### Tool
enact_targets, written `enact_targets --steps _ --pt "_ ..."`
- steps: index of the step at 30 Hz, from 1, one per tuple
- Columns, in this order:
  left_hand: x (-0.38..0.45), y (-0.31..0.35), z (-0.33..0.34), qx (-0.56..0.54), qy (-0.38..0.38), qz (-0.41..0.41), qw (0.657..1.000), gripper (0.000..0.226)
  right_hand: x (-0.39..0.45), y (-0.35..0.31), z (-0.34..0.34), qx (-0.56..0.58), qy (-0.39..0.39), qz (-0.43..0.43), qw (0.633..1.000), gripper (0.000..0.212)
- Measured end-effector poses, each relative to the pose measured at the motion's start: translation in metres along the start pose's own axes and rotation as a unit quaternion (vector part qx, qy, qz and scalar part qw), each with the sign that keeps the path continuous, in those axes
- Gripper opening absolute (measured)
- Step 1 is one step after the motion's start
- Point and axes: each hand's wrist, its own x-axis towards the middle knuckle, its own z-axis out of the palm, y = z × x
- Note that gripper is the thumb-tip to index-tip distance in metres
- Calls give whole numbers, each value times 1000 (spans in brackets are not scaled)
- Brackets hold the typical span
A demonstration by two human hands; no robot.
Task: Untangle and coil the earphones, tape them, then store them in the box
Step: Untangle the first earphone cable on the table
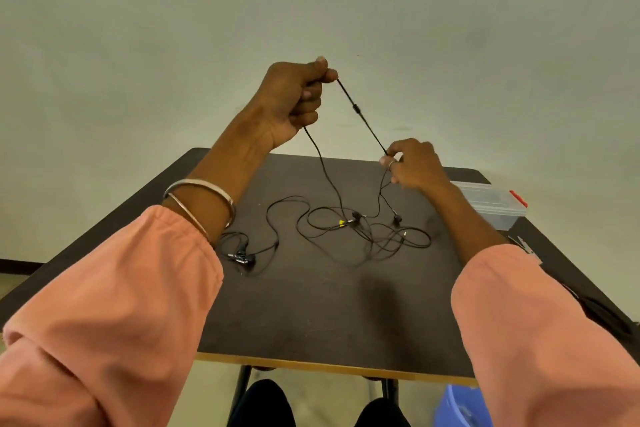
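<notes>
Spanning the lower middle of the view: table, dark brown top, pale front edge, black legs below.

Sleeves, two, salmon pink, entering from 7 and 5 o'clock.

Box, clear plastic with a red clip, at the table's 2 o'clock corner, lid closed as far as can be told.

Left hand, raised above the table's far edge at 12 o'clock, fingers curled into a fist, thumb and forefinger pinching the upper end of the taut cable. Two metal bangles on that wrist.

Right hand, lower, at 1 o'clock, fingertips pinching the lower end of the same taut length; a ring shows on one finger.

Earphones, black, thin cable. One straight stretch runs diagonally between the two hands and carries a small inline block near its middle. From the left fist a loose strand drops to the table; from the right hand two strands hang down. These meet a tangle of overlapping loops at the table's centre, where two dark earbuds and a small yellow mark show. One long loop trails toward 9 o'clock.

Second bundle, black cable with a clip-like piece, lying at 9 o'clock just beside the left wrist; whether it joins the main tangle cannot be told.
</notes>
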Motion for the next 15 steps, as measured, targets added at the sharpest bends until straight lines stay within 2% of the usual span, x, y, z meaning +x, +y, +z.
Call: enact_targets --steps 2,4,5,7,8,11,12,14,15 --pt "-2 -1 -3 -55 -10 -8 998 28 3 3 5 -115 35 -44 992 21" --pt "-3 6 -7 -131 -21 -4 991 29 6 13 9 -155 73 -23 985 21" --pt "-5 10 -11 -160 -18 4 987 30 7 21 11 -157 62 0 986 20" --pt "-6 17 -21 -190 1 19 982 30 5 38 14 -115 27 51 992 18" --pt "-6 17 -25 -187 16 19 982 31 4 45 16 -76 43 67 994 18" --pt "-6 9 -31 -146 61 -8 987 30 2 48 18 63 172 92 979 14" --pt "-6 5 -32 -148 71 -16 986 29 1 47 16 86 160 85 980 13" --pt "-5 0 -33 -168 82 -24 982 27 -2 43 12 101 74 61 990 14" --pt "-4 -2 -34 -177 83 -25 980 27 -1 41 9 115 77 58 989 16"
